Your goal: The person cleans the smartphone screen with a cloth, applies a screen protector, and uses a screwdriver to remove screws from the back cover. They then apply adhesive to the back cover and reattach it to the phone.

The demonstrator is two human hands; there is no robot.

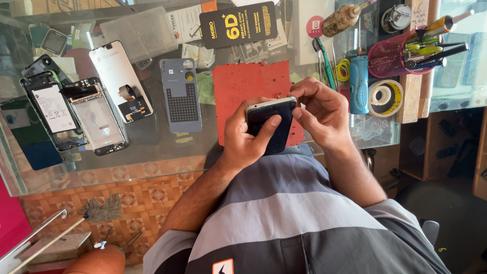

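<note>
While the dark phone [270, 123] is held upright above the near edge of the red work mat [253, 83], the left hand [247, 136] wraps around its lower body, thumb across the black screen, apparently to steady it. The right hand [321, 107] is closed narrowly at the phone's top corner, fingertips pinched against the pale upper edge as if working something small there; whether a tool sits between them cannot be told. The mat lies on a glass tabletop [162, 147], probably to stop small parts from sliding. To the left lie a grey back cover [180, 95], a white screen panel [119, 78] and two opened phones [71, 114] with their insides exposed, spread flat within reach. To the right stand a blue device [359, 83], a roll of tape [385, 97] and a pink mesh tool basket [393, 58].
</note>
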